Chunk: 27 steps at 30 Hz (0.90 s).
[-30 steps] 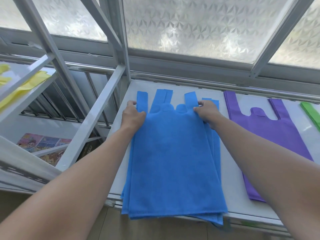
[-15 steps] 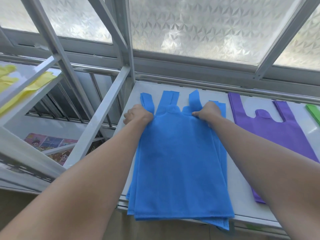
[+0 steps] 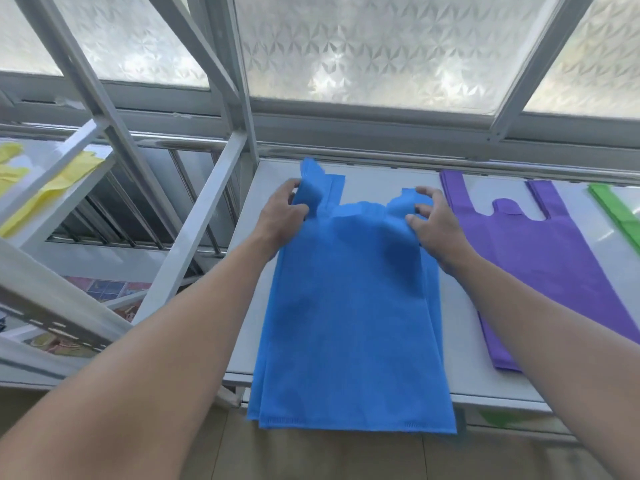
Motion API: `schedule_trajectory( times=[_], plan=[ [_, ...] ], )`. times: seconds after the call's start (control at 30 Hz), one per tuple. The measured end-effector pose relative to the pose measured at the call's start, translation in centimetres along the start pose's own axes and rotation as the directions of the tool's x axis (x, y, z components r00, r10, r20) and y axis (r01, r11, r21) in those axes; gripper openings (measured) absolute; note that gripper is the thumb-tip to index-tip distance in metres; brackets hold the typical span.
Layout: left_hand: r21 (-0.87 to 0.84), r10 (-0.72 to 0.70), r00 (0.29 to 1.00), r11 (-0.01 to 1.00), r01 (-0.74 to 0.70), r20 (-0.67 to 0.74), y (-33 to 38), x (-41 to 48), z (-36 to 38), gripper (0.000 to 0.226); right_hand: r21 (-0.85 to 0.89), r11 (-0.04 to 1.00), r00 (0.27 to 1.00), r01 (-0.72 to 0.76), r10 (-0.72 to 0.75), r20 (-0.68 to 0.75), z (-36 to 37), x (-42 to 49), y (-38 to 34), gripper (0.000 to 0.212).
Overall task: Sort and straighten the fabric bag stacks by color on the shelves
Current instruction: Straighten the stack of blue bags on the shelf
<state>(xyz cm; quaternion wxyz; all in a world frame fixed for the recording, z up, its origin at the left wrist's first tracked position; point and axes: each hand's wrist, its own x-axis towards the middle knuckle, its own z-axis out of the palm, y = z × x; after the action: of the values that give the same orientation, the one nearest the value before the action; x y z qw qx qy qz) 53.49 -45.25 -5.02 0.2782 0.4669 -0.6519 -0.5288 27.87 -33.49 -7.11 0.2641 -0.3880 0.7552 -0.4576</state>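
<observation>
Stack: blue non-woven fabric bag stack (image 3: 349,323), lying flat at the left end of the white metal shelf (image 3: 374,181), below the frosted window.
Long axis: runs from the shelf's near edge back toward the window. The handle straps are at the window end, and the bottom hems hang over the near edge toward the person.
Left hand: left hand (image 3: 282,220) at the far left corner, fingers curled round the left handle straps, which are lifted off the shelf.
Right hand: right hand (image 3: 434,230) at the far right corner, thumb and fingers pinching the bunched right handle straps.
Bearing: both hands work the far end, one per handle, about level with each other. The body of the stack lies back toward the person, between the forearms.
Edges: the layers are fanned out along the right side and at the lower left hem, so they are not yet square.
Neighbours: purple fabric bag stack (image 3: 554,265) just beside it to the right, with a strip of bare shelf between them. Green fabric bags (image 3: 618,209) at the far right. Yellow fabric bags (image 3: 52,188) on a separate rack to the left, well apart.
Judgement: the step in hand looks like squaring up the handle end. The next move likely needs an even two-handed shift along the long axis, away from the overhang. A lopsided pull would skew the stack toward the purple one.
</observation>
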Motion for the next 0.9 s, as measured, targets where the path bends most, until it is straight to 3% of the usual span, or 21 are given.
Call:
schedule_trajectory(
  times=[0.1,0.2,0.33,0.5,0.57,0.7,0.9],
  plan=[
    [-0.127,0.043,0.997,0.991,-0.035,0.06,0.9,0.6,0.3,0.073,0.048,0.998,0.997,0.028,-0.024,-0.067,-1.5,-0.2,-0.2,0.055],
    [-0.13,0.002,0.997,0.992,0.007,0.073,1.0,2.2,0.9,0.078,0.116,0.993,0.993,0.032,-0.018,-0.12,-2.0,0.7,0.1,0.055],
    [0.211,-0.112,0.992,0.97,0.121,-0.055,-1.8,3.7,2.3,0.068,-0.041,0.992,0.991,-0.119,0.116,-0.06,-1.4,1.4,1.9,0.062],
    [0.447,-0.013,0.971,0.886,0.121,-0.237,-3.5,3.2,4.4,0.06,-0.336,0.936,0.994,-0.103,0.088,-0.061,-0.3,1.2,2.6,0.068],
    [0.491,-0.044,0.962,0.853,0.177,-0.269,-3.2,3.4,5.0,0.055,-0.447,0.884,0.989,-0.141,0.103,-0.108,0.2,1.2,2.6,0.069],
    [0.413,-0.274,0.918,0.829,0.377,-0.288,-1.8,4.7,4.7,0.032,-0.495,0.834,0.969,-0.245,0.204,-0.136,0.2,1.9,1.9,0.049],
    [0.448,-0.337,0.915,0.798,0.403,-0.224,-1.0,5.4,4.6,0.024,-0.397,0.855,0.94,-0.333,0.333,-0.071,0.6,2.8,-0.4,0.021]
  ],
)
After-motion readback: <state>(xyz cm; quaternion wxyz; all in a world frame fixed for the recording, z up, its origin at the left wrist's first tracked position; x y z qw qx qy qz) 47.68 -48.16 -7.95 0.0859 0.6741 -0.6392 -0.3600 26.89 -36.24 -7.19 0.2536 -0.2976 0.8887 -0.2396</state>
